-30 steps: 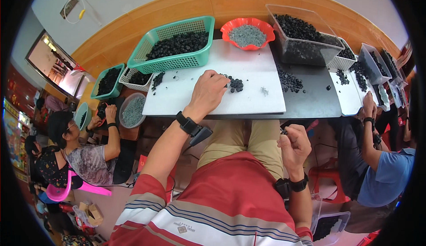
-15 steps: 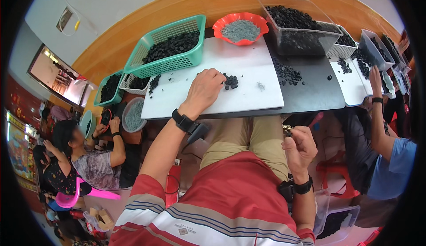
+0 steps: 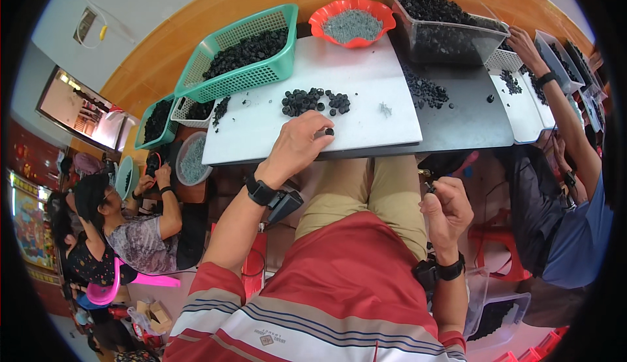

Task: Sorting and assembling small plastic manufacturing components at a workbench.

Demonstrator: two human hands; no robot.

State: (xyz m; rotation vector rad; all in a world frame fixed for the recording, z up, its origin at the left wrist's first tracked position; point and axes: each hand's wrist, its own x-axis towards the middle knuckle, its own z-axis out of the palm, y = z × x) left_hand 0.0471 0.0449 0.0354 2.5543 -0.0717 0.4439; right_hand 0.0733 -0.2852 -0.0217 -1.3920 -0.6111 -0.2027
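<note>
Middle: left hand [image 3: 300, 141] pinches black bit [image 3: 329, 132] | lower right: right hand [image 3: 450, 210] pinches dark part [image 3: 431, 189] | best – soft fingertips, hold steady

A bright-pink plastic chair [image 3: 104, 293] is standing near an open brown cardboard box [image 3: 158, 316], a red plastic stool [image 3: 488, 233] at right; a yellow-tipped white cable [image 3: 102, 32] is hanging along a pale wall [image 3: 147, 0].

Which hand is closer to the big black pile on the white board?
Left. The left hand is over the white board, on the near side of the big black pile; the right hand is farther away, off the board to the right.
</note>
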